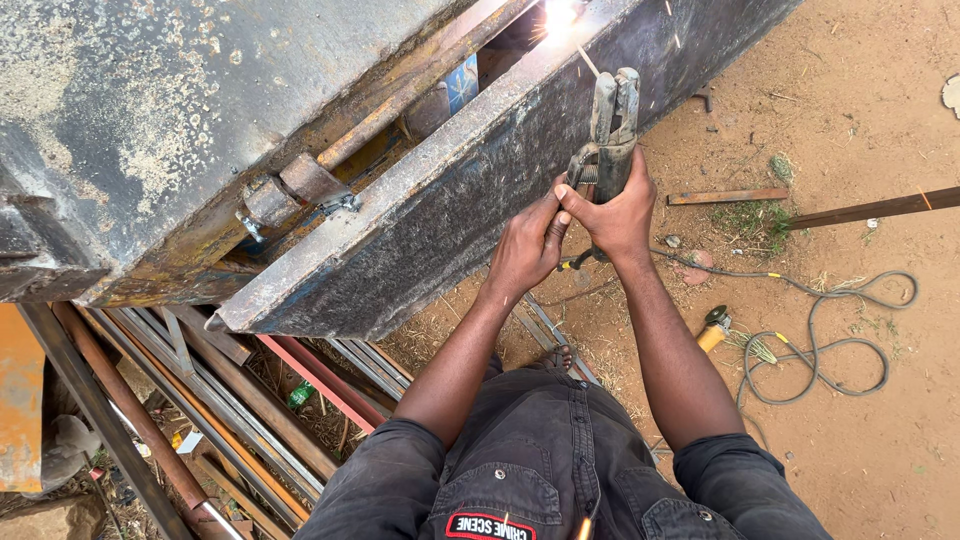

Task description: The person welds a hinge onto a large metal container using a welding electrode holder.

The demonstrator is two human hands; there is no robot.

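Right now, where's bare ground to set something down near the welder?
Free: bare red dirt right of the person, below the grey looped cable, and the patch at top right above the long dark metal bar. Crowded: lower left, stacked rusty steel bars and tubes under the dark steel frame. Both hands grip the metal electrode holder.

I stand outdoors on bare reddish-brown dirt ground in daylight. Rusty steel bars and tubes lie stacked below me, and a grey cable coils nearby.
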